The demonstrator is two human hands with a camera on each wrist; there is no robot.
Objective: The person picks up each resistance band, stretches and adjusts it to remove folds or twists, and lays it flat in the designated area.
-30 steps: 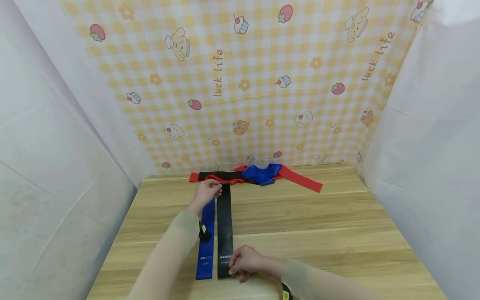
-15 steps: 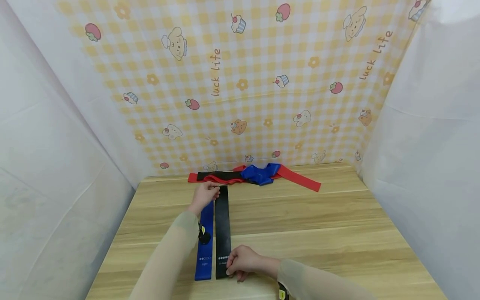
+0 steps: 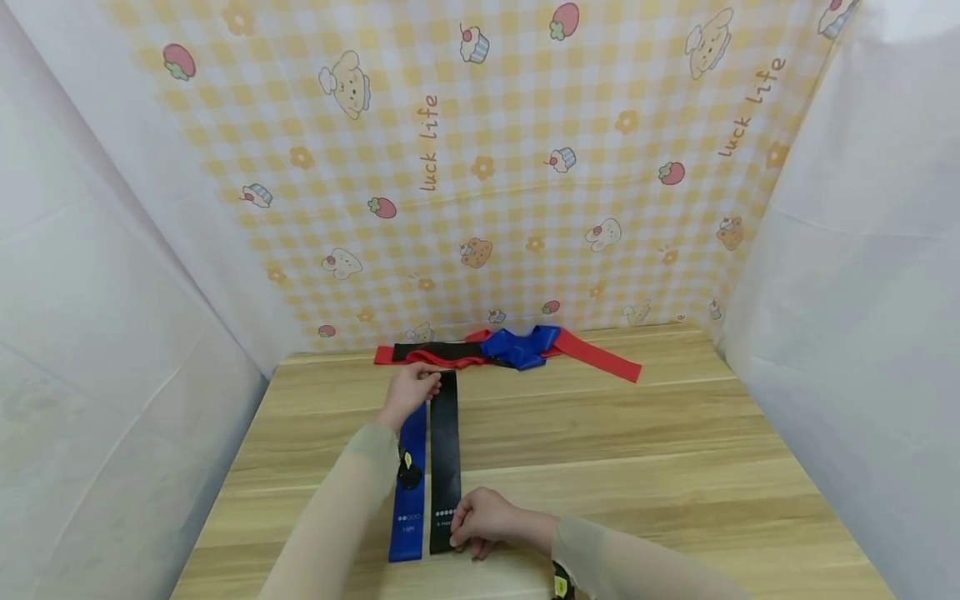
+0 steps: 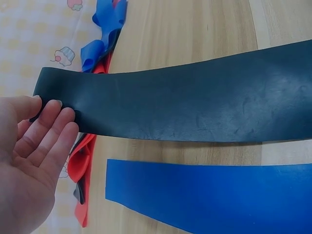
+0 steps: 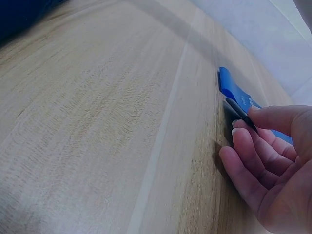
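Note:
A black resistance band (image 3: 446,442) with white dots and print near its front end lies lengthwise between both hands. My left hand (image 3: 409,392) pinches its far end between thumb and fingers; in the left wrist view that end (image 4: 63,92) is a folded loop. Its near corner is pinched by my right hand (image 3: 483,521), and the right wrist view shows the dark edge (image 5: 239,113) between thumb and fingers. Parallel on the left is a blue resistance band (image 3: 408,533) marked "Light", partly hidden under the left wrist and its camera.
At the back of the wooden table (image 3: 600,467) lies a heap of red (image 3: 600,357), black (image 3: 450,350) and crumpled blue bands (image 3: 519,346). A checked cloth (image 3: 480,208) hangs behind it. White sheets (image 3: 847,292) stand at both sides.
The view shifts slightly. Both hands keep their hold on the black band, whose near end has moved a little away from the front edge.

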